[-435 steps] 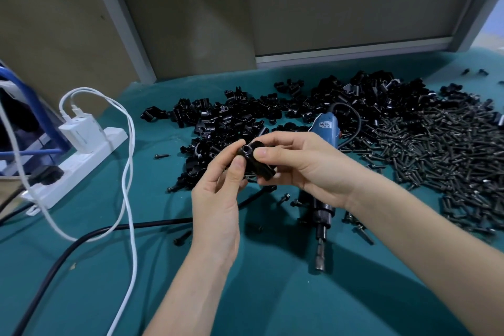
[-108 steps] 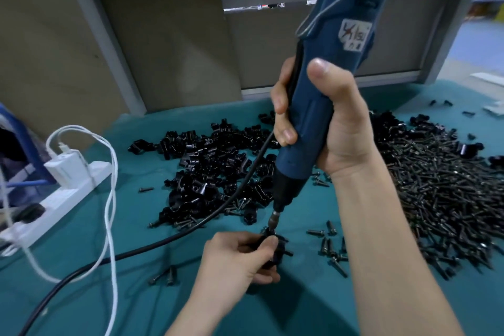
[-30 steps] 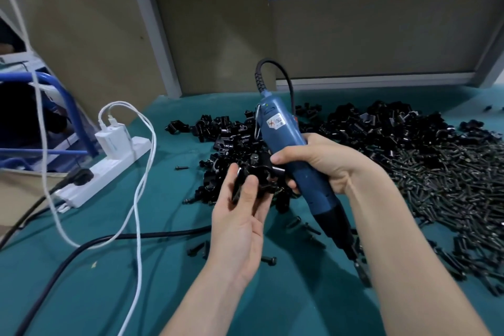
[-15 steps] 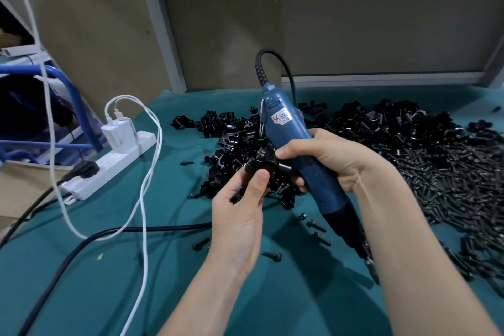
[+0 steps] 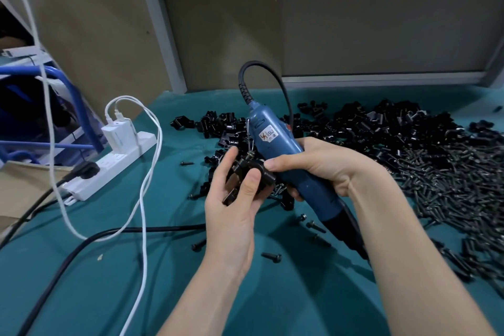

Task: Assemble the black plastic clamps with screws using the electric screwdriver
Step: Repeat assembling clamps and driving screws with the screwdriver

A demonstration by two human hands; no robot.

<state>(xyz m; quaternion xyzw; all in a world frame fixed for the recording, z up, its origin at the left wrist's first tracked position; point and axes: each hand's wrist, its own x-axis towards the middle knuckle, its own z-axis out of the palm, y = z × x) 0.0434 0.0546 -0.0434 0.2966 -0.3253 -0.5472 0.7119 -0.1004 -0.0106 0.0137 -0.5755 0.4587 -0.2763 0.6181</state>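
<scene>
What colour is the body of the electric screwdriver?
Blue, in the head view: the electric screwdriver.

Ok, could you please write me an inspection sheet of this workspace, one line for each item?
Surface: teal cloth covers the bench.
Job's things: one black clamp in hand; blue electric screwdriver, its tip hidden behind the right forearm; clamp pile and screw pile at the back and right; loose screws near the hands.
Clutter: brown cardboard at the left edge.
Hands: left hand pinches the black clamp; right hand grips the electric screwdriver.
Cables: black cable crosses the cloth; white cable loops from a charger on the power strip.
Surroundings: beige panels behind; blue frame at the left.
</scene>
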